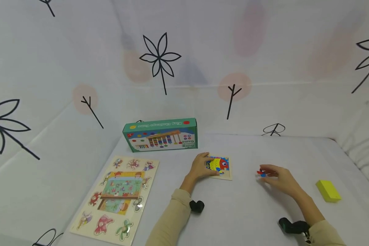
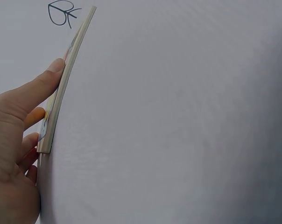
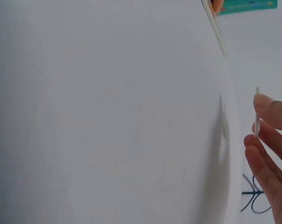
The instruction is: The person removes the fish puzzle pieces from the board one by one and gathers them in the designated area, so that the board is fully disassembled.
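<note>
Pale wood edges the small fish puzzle, which lies on the white table with a red head and yellow body showing on a blue ground. The left hand grips it from its nine o'clock side, thumb along the near part and fingers toward the far edge, so some of the picture is covered. Seen from the left wrist, the thumb presses against the board's edge.

At three o'clock from the puzzle, well apart from it, the right hand is nearly closed, pinching a small red-and-blue piece between thumb and fingertips. The piece is held clear of the table (edge-on in the right wrist view, it is only a thin pale strip).

Between three and four o'clock from the right hand lies a yellow block. A green game box sits at ten o'clock from the puzzle, its lettering upside down. Between eight and nine o'clock is a large pale board, cartoon figures around its border and a coloured picture in its middle. Beige sleeves cover the forearms, and line-drawn flowers mark the white backdrop.
</note>
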